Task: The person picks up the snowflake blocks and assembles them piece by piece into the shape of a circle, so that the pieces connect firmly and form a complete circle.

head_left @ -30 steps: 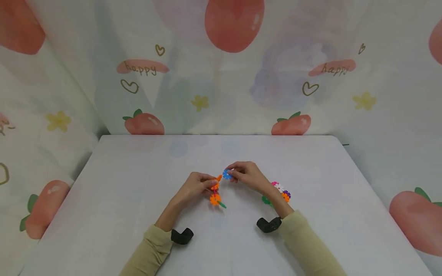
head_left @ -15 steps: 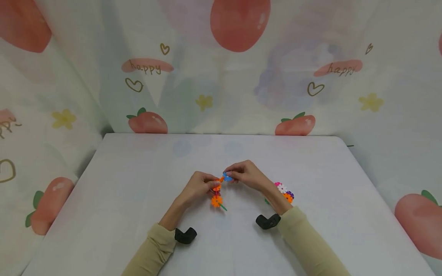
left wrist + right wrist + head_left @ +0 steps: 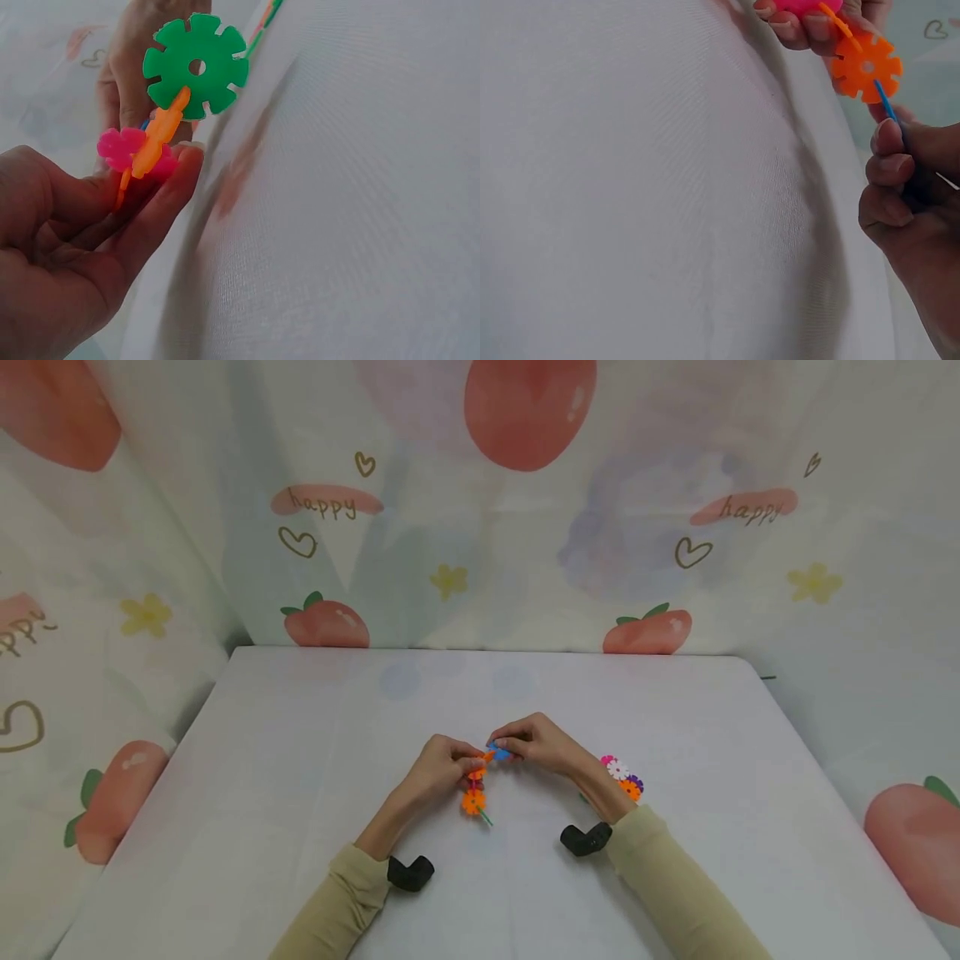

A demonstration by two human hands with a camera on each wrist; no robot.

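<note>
My left hand (image 3: 440, 768) pinches a chain of notched plastic discs. In the left wrist view the chain shows a green disc (image 3: 214, 66), an orange disc (image 3: 157, 141) seen edge-on and a pink disc (image 3: 120, 148) beside the fingers. My right hand (image 3: 542, 745) pinches a blue disc (image 3: 498, 752). From the right wrist, the edge of the blue disc (image 3: 886, 101) meets an orange disc (image 3: 868, 67) at the chain's end; whether it sits in a notch I cannot tell. The lower orange disc (image 3: 473, 802) hangs below my left fingers.
On the white table (image 3: 300, 710), a group of joined discs in pink, white (image 3: 618, 769), purple and orange lies right of my right wrist, partly hidden by the forearm. Black curved pieces (image 3: 411, 873) are at both sleeve cuffs. A patterned cloth hangs behind.
My right hand has brought the blue disc against the orange end of the chain and turned it from face-on to nearly edge-on. The left hand keeps its pinch. The head view has shifted slightly.
</note>
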